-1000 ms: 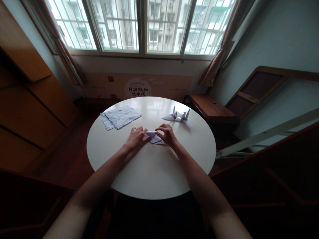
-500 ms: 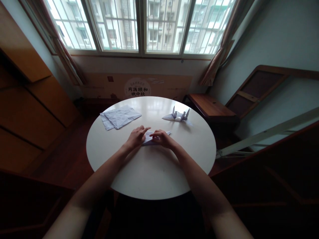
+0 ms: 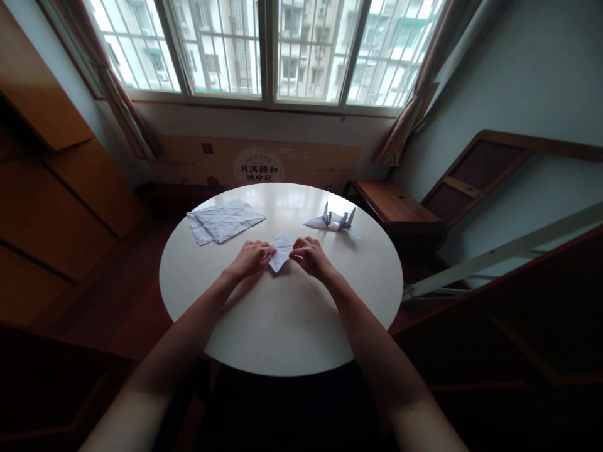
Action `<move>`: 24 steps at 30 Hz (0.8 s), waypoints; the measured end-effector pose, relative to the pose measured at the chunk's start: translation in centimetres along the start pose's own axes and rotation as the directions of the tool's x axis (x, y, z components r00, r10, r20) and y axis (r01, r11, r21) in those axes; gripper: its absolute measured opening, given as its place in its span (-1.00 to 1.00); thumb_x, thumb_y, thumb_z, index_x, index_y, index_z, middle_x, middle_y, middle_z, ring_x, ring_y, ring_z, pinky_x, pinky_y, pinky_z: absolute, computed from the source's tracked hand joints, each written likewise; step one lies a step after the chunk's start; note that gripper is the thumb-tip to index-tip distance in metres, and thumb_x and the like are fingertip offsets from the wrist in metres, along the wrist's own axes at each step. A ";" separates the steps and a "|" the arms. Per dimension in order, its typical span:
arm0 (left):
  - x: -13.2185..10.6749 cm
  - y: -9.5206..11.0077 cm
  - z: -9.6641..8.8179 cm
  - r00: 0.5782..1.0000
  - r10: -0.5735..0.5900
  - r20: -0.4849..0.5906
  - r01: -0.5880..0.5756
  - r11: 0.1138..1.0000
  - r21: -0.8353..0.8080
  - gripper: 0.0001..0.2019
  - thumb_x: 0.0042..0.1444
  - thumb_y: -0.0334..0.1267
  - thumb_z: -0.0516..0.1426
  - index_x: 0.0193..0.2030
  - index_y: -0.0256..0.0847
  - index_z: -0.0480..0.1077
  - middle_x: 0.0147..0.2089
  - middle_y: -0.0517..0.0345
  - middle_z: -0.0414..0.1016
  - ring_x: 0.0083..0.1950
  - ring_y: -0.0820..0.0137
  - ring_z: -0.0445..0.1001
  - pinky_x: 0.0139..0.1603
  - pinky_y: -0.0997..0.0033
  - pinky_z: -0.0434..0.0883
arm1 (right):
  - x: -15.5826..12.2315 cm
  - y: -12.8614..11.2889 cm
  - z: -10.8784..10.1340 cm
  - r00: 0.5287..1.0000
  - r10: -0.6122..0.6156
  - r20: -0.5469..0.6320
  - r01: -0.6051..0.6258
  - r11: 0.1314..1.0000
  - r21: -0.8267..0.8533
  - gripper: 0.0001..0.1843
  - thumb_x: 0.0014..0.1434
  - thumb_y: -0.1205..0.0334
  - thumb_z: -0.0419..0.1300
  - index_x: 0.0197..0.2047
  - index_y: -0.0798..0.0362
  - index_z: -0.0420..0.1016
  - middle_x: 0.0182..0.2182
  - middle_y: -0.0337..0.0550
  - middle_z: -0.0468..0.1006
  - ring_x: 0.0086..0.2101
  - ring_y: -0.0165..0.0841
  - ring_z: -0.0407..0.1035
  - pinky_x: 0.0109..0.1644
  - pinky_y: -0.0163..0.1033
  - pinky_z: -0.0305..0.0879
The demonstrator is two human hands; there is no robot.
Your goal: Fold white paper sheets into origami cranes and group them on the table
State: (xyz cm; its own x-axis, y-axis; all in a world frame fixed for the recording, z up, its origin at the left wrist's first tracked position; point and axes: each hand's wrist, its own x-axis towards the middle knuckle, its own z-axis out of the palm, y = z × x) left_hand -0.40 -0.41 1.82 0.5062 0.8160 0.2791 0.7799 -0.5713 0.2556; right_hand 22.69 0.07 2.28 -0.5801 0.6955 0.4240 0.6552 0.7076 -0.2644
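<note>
A small folded sheet of paper (image 3: 281, 252), pale and diamond-shaped, is between my two hands near the middle of the round white table (image 3: 282, 326). My left hand (image 3: 257, 256) pinches its left corner, fingers closed. On the opposite side, my right hand (image 3: 309, 255) has its thumb and fingertips closed on the right corner. One point of the paper faces me and the other faces the window. Beyond my right hand stand folded paper cranes (image 3: 333, 218), their pointed tips up.
Creased paper sheets (image 3: 228, 221) lie overlapping at the table's back left. A brown wooden stool or low bench (image 3: 396, 202) stands beyond the table's right edge. Wooden cabinets (image 3: 70, 213) line the left, and a barred window (image 3: 264, 50) is ahead.
The paper has turned from a wide, flat-lying shape into an upright diamond between my hands. My hands have moved apart to its left and right corners. The view has shifted slightly.
</note>
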 end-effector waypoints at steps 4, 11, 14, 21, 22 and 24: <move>0.0 -0.5 -0.4 0.999 0.043 0.021 -0.040 0.992 -0.123 -0.64 0.23 0.03 0.06 -0.01 -0.10 0.51 0.01 0.02 0.52 0.01 0.24 0.48 0.07 0.30 0.36 | 0.0 0.6 0.4 0.994 0.076 -0.077 -0.075 0.997 0.016 -0.89 0.18 0.25 0.26 -0.33 -0.05 0.64 -0.22 -0.08 0.50 -0.15 -0.21 0.26 0.00 -0.04 0.10; -0.3 -1.1 -1.1 0.994 0.091 0.058 -0.072 0.960 -0.270 -0.51 0.02 0.11 0.23 0.01 -0.13 0.49 -0.07 0.06 0.52 -0.11 0.28 0.51 -0.04 0.39 0.39 | 0.2 1.8 1.2 0.955 0.250 -0.161 -0.211 0.951 0.225 -0.97 0.06 0.27 0.34 -0.39 -0.02 0.64 -0.27 -0.09 0.48 -0.18 -0.24 0.32 0.01 -0.07 0.21; -0.3 -1.4 -1.0 0.997 0.065 0.042 -0.047 0.941 -0.334 -0.63 0.18 0.00 0.12 0.00 -0.16 0.50 -0.08 0.05 0.53 -0.11 0.29 0.51 -0.04 0.38 0.40 | 0.3 2.0 1.3 0.956 0.258 -0.137 -0.206 0.928 0.311 -0.96 0.01 0.29 0.35 -0.38 0.00 0.64 -0.26 -0.10 0.47 -0.18 -0.25 0.35 0.02 -0.08 0.25; -0.2 -1.7 0.1 0.999 0.028 -0.036 -0.037 0.959 -0.280 -0.74 0.25 -0.21 0.01 -0.22 -0.19 0.53 -0.18 0.04 0.50 -0.20 0.35 0.47 -0.13 0.37 0.40 | 0.0 0.8 0.9 0.989 0.146 -0.023 -0.116 0.863 0.492 -0.78 0.09 0.10 0.28 -0.27 0.08 0.55 -0.24 -0.10 0.53 -0.21 -0.31 0.40 -0.06 -0.19 0.30; -0.1 -1.6 0.2 0.998 0.052 -0.041 -0.062 0.954 -0.294 -0.72 0.26 -0.22 -0.01 -0.26 -0.19 0.52 -0.17 0.04 0.50 -0.19 0.35 0.47 -0.12 0.37 0.40 | -0.1 0.6 0.9 0.989 0.148 0.012 -0.133 0.849 0.512 -0.72 0.08 0.07 0.28 -0.22 0.09 0.53 -0.26 -0.12 0.53 -0.25 -0.32 0.40 -0.11 -0.22 0.31; 0.0 -1.1 0.4 0.996 0.081 -0.039 -0.089 0.946 -0.312 -0.69 0.29 -0.21 -0.05 -0.31 -0.20 0.48 -0.20 0.04 0.51 -0.19 0.35 0.46 -0.11 0.37 0.39 | -0.1 0.4 1.0 0.984 0.164 0.068 -0.175 0.830 0.529 -0.68 0.07 0.05 0.28 -0.19 0.11 0.51 -0.32 -0.16 0.54 -0.31 -0.34 0.40 -0.19 -0.27 0.30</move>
State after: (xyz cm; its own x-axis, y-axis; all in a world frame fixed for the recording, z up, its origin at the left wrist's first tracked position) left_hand -1.12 0.27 1.13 0.5531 0.7629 0.3347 0.5778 -0.6408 0.5056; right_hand 22.58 0.42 1.26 -0.4964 0.8088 0.3154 0.3893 0.5322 -0.7518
